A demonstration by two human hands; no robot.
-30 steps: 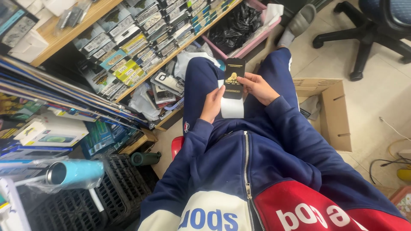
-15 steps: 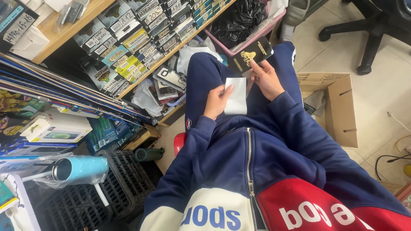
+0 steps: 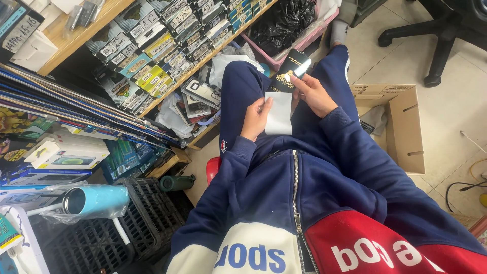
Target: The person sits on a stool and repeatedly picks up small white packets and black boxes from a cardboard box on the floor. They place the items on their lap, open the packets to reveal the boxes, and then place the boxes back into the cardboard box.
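Note:
I sit with both hands over my lap in navy trousers. My left hand point(image 3: 255, 118) pinches the left edge of a white paper slip point(image 3: 279, 112) that hangs upright between my knees. My right hand point(image 3: 313, 93) holds a slim black packet with a gold emblem point(image 3: 288, 70), tilted up just above the slip. The packet's lower end overlaps the top of the paper. Both hands are close together, a few centimetres apart.
A wooden shelf point(image 3: 76, 38) full of small boxed packets runs along the left. A pink bin with black bags point(image 3: 291, 25) stands ahead. An open cardboard box point(image 3: 401, 127) sits on the floor at right, with an office chair base point(image 3: 441, 35) beyond. A blue flask point(image 3: 96, 200) lies on a black crate at lower left.
The black packet came back down from beyond the paper to just above it. The white slip stayed in my left hand.

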